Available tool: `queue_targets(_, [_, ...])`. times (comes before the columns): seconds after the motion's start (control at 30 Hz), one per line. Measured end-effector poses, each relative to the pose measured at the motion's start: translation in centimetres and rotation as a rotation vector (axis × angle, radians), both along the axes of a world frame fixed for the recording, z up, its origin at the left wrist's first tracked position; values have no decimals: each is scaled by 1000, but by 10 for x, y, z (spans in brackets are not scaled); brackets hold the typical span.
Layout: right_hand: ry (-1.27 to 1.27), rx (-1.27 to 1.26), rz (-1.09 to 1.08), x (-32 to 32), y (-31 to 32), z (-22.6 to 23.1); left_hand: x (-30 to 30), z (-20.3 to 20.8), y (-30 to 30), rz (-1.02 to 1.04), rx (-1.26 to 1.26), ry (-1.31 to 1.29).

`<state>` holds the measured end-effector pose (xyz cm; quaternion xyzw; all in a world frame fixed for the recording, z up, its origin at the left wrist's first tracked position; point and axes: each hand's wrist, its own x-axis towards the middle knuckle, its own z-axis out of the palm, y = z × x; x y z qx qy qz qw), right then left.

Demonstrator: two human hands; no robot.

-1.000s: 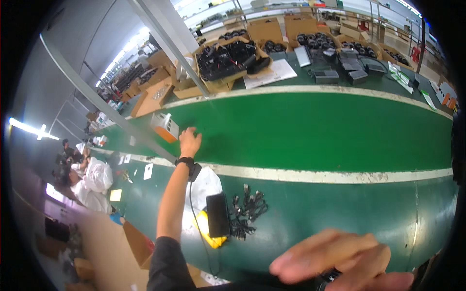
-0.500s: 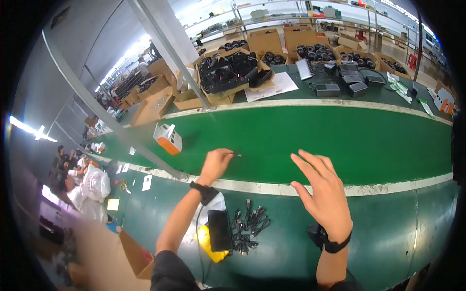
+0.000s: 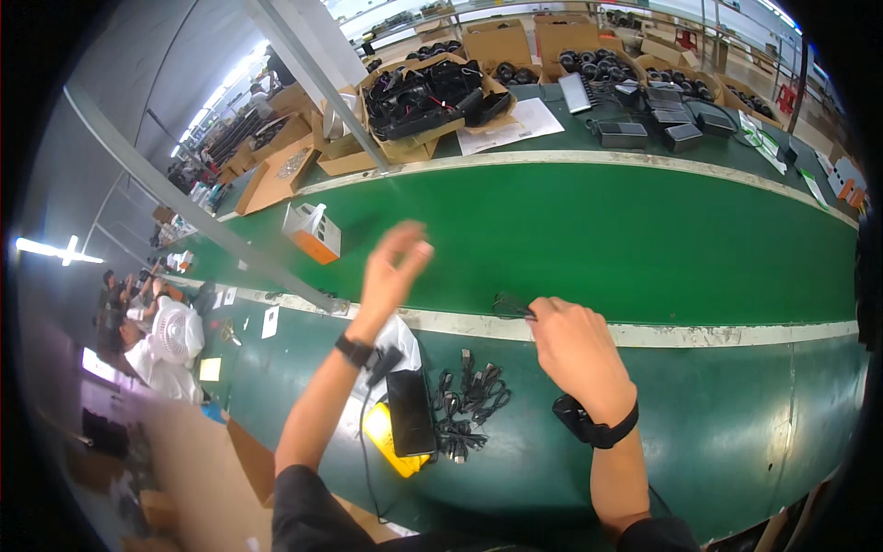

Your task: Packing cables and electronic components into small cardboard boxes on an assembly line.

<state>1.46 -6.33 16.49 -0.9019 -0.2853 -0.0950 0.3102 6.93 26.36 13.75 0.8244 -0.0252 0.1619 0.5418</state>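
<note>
My right hand [image 3: 581, 354] is closed in a pinch over the near rail of the green belt. A thin black cable [image 3: 509, 307] sticks out from its fingertips. My left hand [image 3: 394, 267] is raised over the belt, smeared by motion, with thumb and fingers apart and nothing visible in them. Below it, a black phone [image 3: 410, 414] lies partly over a yellow packet [image 3: 386, 440]. Right beside the phone lies a pile of bundled black cables [image 3: 469, 400] with metal plugs. Each wrist wears a black strap with a small dark device.
A white and orange box [image 3: 315, 235] stands on the green belt [image 3: 662, 248] at the left, near a slanting metal post [image 3: 212, 235]. Beyond the belt are a carton of black parts [image 3: 432, 106] and several dark devices [image 3: 667, 120]. People and a white fan [image 3: 177, 331] are at far left.
My left hand has moved up and opened from its pinch. My right hand has come down and left, closing from spread fingers onto the thin black cable. The view has shifted slightly.
</note>
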Motion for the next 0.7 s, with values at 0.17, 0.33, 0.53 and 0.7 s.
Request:
queue_targets(0.17, [123,234,-82,4,-33,26,78,-77,158,1160,589,129])
queue_targets(0.33, [133,474,-23,-6,-60,52,67,-38,305,1211,311,118])
queue_targets(0.53, [233,621,60,-15,-77,67,75,-38,200,879,567,-90])
queue_targets(0.7, [191,688,120,-28,-79,73,19,6,64,436,538,-95])
